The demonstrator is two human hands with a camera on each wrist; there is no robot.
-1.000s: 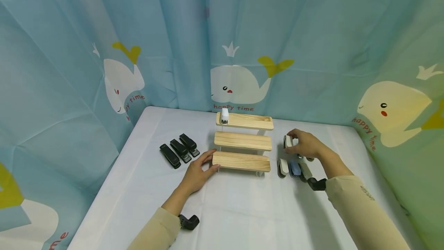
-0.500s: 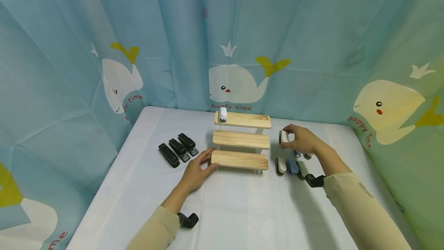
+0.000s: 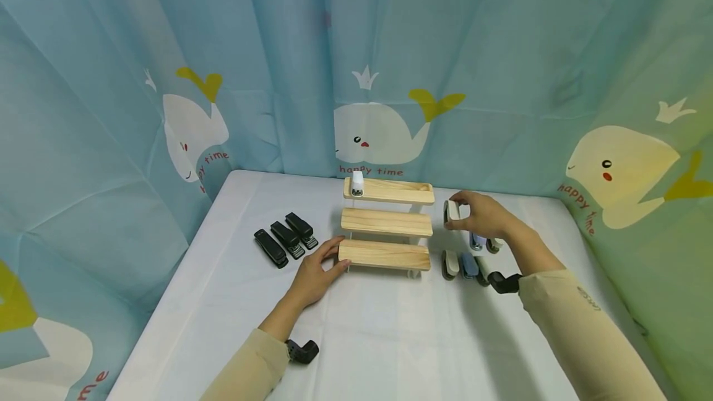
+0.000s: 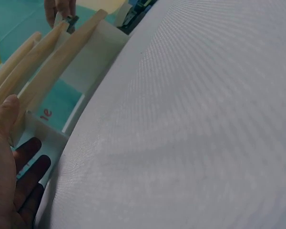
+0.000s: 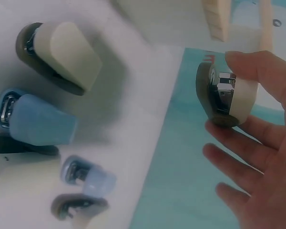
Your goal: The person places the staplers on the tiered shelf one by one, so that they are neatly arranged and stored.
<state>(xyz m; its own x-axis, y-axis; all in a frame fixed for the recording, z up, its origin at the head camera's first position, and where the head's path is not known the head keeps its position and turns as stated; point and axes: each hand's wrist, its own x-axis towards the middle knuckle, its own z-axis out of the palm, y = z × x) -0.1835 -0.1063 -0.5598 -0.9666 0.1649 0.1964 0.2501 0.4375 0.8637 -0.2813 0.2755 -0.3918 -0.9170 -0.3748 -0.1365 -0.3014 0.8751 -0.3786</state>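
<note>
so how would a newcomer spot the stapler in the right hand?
On the white table, find the three-tier wooden shelf. Just off its right end, the right hand pinches a small stapler with an off-white top and dark base. The similar off-white stapler nearby lies on the table; this one is the only one held.

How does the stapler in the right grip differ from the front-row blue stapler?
Colour: the held stapler has a cream top and dark base; the blue stapler has a blue top. State: the held stapler is pinched in the right grip; the blue stapler rests on the table. Shared: silvery metal shows on both.
</note>
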